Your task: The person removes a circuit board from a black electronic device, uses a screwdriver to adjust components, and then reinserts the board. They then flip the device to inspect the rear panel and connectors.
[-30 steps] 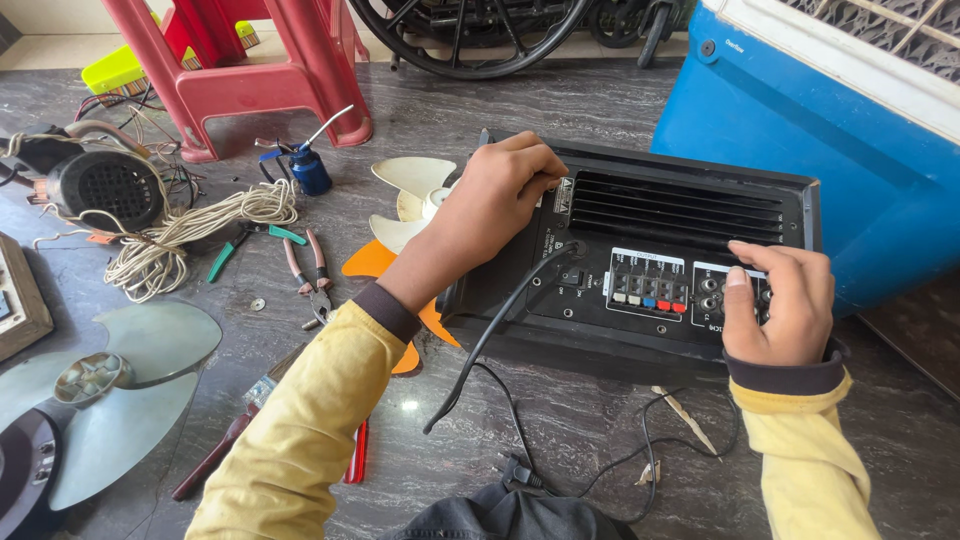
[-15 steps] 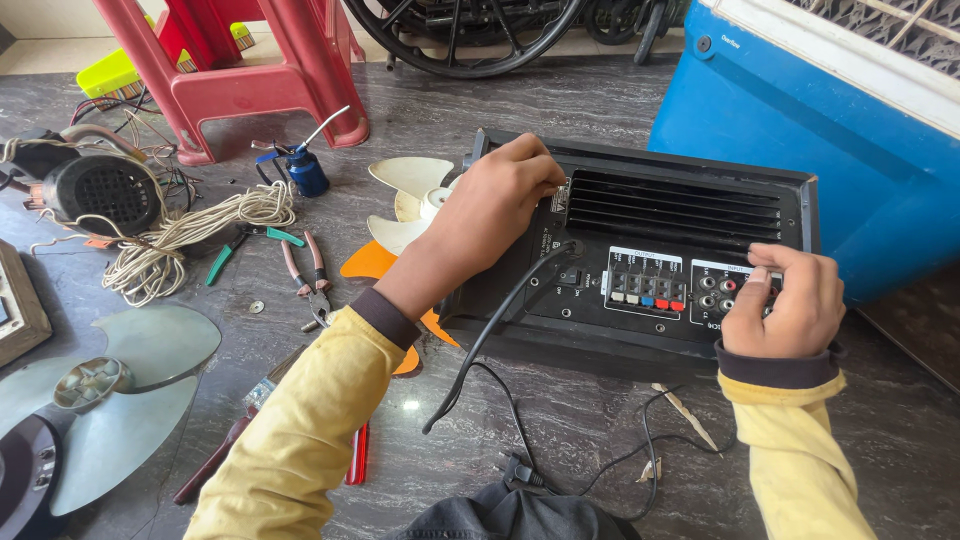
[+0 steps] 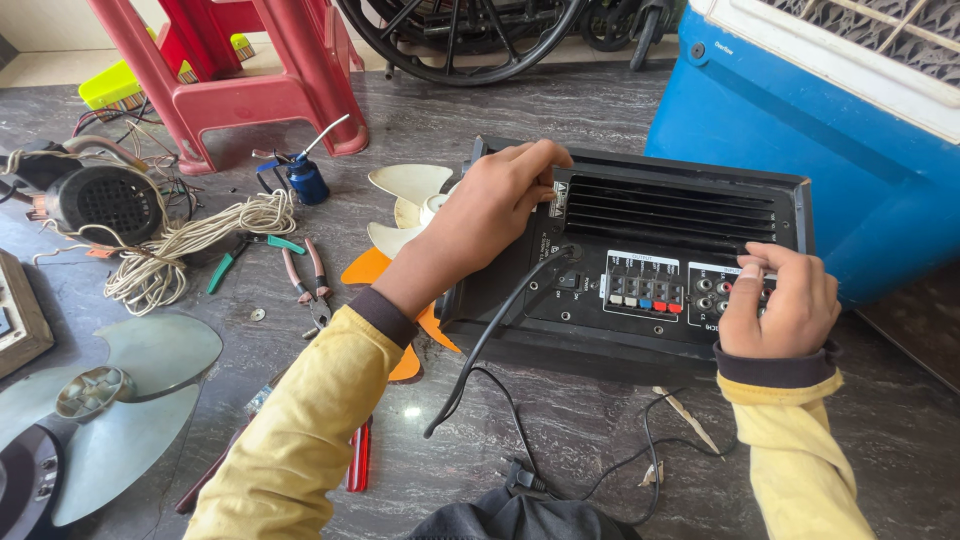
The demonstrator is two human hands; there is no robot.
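Note:
A black amplifier box [image 3: 650, 250] lies on the dark marble floor with its rear panel of sockets and coloured terminals facing me. My left hand [image 3: 495, 205] grips its upper left edge. At the right side of the panel, my right hand [image 3: 785, 300] is curled, fingertips pressing on the round sockets. A black power cord [image 3: 490, 345] runs from the panel down to a plug near my lap.
A blue cooler [image 3: 840, 130] stands right behind the box. A red plastic stool [image 3: 250, 80], a white fan blade [image 3: 410, 195], an orange blade [image 3: 375, 270], pliers [image 3: 305, 280], a wire coil [image 3: 190, 240], a small motor [image 3: 100, 200], a grey fan blade [image 3: 110, 400] and a red screwdriver [image 3: 358, 455] lie to the left.
My right hand has shifted slightly along the socket panel and curled tighter. My left hand keeps its grip on the box's edge.

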